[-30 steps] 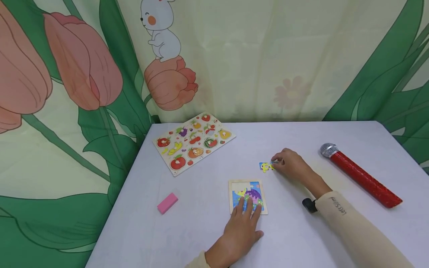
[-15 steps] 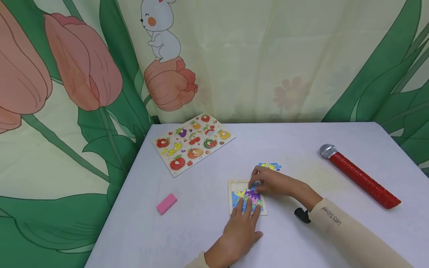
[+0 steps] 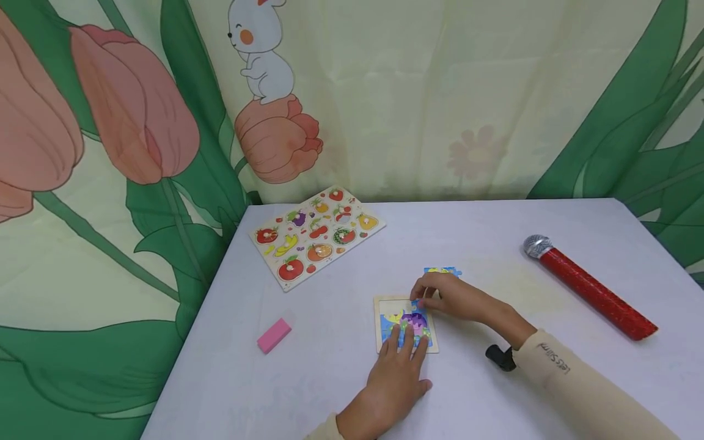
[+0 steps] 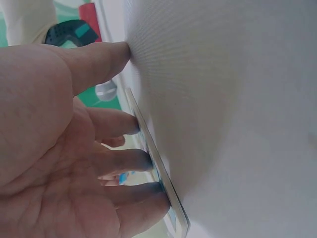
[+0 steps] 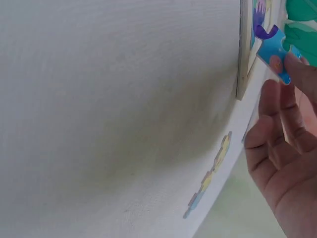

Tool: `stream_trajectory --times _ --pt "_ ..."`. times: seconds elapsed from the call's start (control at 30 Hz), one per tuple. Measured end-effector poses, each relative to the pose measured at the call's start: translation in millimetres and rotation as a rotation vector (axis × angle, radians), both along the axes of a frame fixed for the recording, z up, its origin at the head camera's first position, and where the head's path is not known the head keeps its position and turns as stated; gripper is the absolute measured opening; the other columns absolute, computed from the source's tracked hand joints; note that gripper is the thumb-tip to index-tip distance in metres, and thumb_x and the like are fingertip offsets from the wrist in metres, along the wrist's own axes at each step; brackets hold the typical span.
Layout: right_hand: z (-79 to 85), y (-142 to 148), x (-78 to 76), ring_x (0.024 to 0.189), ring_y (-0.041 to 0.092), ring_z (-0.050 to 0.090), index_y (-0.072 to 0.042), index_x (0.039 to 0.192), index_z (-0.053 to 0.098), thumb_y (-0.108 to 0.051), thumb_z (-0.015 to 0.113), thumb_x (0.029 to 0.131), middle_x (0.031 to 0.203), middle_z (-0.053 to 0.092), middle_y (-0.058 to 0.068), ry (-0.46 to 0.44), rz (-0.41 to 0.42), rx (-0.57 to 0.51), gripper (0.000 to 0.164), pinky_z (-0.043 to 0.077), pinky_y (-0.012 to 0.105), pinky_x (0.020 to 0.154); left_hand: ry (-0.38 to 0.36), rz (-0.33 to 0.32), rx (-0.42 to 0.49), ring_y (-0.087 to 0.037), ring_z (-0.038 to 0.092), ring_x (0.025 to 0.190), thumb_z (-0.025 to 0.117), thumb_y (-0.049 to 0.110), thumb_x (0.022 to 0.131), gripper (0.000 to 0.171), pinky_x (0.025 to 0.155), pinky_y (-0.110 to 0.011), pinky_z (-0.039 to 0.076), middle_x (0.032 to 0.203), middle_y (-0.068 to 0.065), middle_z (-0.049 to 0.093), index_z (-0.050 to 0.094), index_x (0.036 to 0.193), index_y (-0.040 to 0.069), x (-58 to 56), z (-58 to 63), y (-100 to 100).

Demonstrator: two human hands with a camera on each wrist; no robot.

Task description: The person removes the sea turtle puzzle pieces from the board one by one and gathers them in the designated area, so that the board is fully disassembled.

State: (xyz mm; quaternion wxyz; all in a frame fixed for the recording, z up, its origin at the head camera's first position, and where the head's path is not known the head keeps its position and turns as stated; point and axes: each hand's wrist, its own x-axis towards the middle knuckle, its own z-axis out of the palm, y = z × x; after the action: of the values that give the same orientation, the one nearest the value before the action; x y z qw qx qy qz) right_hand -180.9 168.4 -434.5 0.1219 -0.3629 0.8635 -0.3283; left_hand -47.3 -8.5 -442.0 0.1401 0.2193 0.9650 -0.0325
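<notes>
A small jigsaw in a wooden frame [image 3: 377, 324] lies flat on the table, its upper left part showing bare backing. My left hand [image 3: 387, 385] rests its straight, spread fingers on the jigsaw's near part. At the far right corner of the frame, my right hand [image 3: 456, 297] pinches a blue puzzle piece [image 5: 271, 49] between thumb and fingers. The right wrist view has that piece tilted, with a purple curved edge and an orange spot. Behind the right hand lie joined or touching loose puzzle pieces [image 3: 442, 270], blue and yellow, partly hidden by it.
A fruit puzzle board [image 3: 319, 235] lies at the back left. The pink block [image 3: 274, 335] is left of the frame. On the right lies a red toy microphone [image 3: 591, 287]. A printed curtain [image 3: 407, 110] hangs behind the white table [image 3: 330, 391].
My right hand has moved from the loose pieces to the frame's far right corner and pinches a piece there. A blue piece now shows at the loose pieces' right end. My left hand stays put.
</notes>
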Motion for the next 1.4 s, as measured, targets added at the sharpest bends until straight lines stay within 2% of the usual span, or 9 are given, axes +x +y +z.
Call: stream_trajectory --times 0.2,0.33,0.5,0.63,0.77,0.87,1.0,1.23,1.4 --pt "-2.8 7.4 -1.4 0.095 0.014 0.067 -0.012 0.105 0.075 -0.004 0.072 0.095 0.102 0.071 -0.007 -0.02 -0.025 -0.069 0.014 0.057 0.03 0.084 -0.001 -0.004 -0.014 -0.03 0.029 0.152 0.059 0.059 0.098 0.073 0.116 -0.036 0.035 0.164 -0.004 0.033 0.038 0.16 0.026 -0.8 1.0 -0.4" --pt "1.0 23.7 -7.5 0.093 0.018 0.066 -0.01 0.109 0.077 -0.003 0.073 0.094 0.105 0.073 0.0 -0.029 -0.147 -0.066 0.017 0.057 0.03 0.079 0.007 -0.011 -0.024 -0.029 0.029 0.151 0.057 0.06 0.098 0.073 0.116 -0.036 0.035 0.164 -0.003 0.033 0.038 0.16 0.026 0.2 0.2 -0.8" --pt "10.3 57.2 -27.8 0.091 0.027 0.067 -0.004 0.113 0.077 -0.002 0.07 0.096 0.113 0.072 0.016 -0.06 -0.349 0.003 0.018 0.058 0.031 0.07 0.021 -0.021 -0.027 -0.029 0.029 0.151 0.057 0.059 0.099 0.072 0.116 -0.036 0.036 0.164 -0.004 0.033 0.038 0.16 0.025 2.3 -1.6 -1.9" --pt "8.6 75.5 -43.1 0.097 0.033 0.063 -0.002 0.114 0.076 -0.004 0.067 0.098 0.115 0.07 0.02 -0.113 -0.437 0.085 0.018 0.055 0.038 0.076 0.024 -0.017 -0.015 -0.03 0.029 0.151 0.057 0.059 0.099 0.073 0.116 -0.036 0.035 0.164 -0.005 0.033 0.038 0.16 0.024 3.1 -2.9 -2.8" --pt "3.2 79.2 -49.7 0.102 0.037 0.059 0.0 0.114 0.075 -0.006 0.065 0.099 0.113 0.069 0.021 -0.163 -0.466 0.138 0.018 0.051 0.048 0.086 0.018 -0.024 -0.016 -0.03 0.029 0.151 0.057 0.059 0.099 0.073 0.116 -0.036 0.035 0.164 -0.005 0.033 0.038 0.16 0.024 3.8 -3.4 -2.7" --pt "1.2 77.0 -52.3 0.101 0.036 0.06 0.0 0.113 0.075 -0.005 0.065 0.099 0.111 0.07 0.02 -0.137 -0.472 0.156 0.017 0.051 0.052 0.088 0.029 -0.027 -0.02 -0.03 0.03 0.151 0.057 0.059 0.099 0.073 0.116 -0.036 0.035 0.164 -0.005 0.033 0.037 0.16 0.024 3.9 -3.2 -2.1" --pt "1.5 73.3 -55.2 0.1 0.036 0.061 0.002 0.111 0.074 -0.002 0.063 0.099 0.11 0.071 0.021 -0.092 -0.458 0.168 0.017 0.051 0.053 0.089 0.052 -0.024 -0.016 -0.03 0.03 0.15 0.058 0.059 0.098 0.073 0.116 -0.036 0.035 0.164 -0.006 0.033 0.039 0.159 0.023 3.8 -3.7 -2.4" --pt "0.1 70.9 -58.7 0.102 0.038 0.059 0.002 0.113 0.074 -0.002 0.064 0.1 0.115 0.068 0.024 -0.101 -0.479 0.203 0.017 0.05 0.055 0.093 0.058 -0.028 -0.015 -0.03 0.03 0.15 0.059 0.059 0.098 0.074 0.116 -0.035 0.035 0.164 -0.005 0.033 0.039 0.159 0.024 4.2 -5.2 -2.7" --pt "-2.3 71.2 -59.5 0.098 0.036 0.058 0.002 0.11 0.075 0.0 0.066 0.097 0.108 0.069 0.02 -0.057 -0.467 0.211 0.016 0.05 0.054 0.09 0.054 -0.041 -0.037 -0.03 0.029 0.151 0.057 0.06 0.099 0.074 0.116 -0.035 0.035 0.164 -0.005 0.032 0.038 0.16 0.024 3.3 -4.1 -3.4"
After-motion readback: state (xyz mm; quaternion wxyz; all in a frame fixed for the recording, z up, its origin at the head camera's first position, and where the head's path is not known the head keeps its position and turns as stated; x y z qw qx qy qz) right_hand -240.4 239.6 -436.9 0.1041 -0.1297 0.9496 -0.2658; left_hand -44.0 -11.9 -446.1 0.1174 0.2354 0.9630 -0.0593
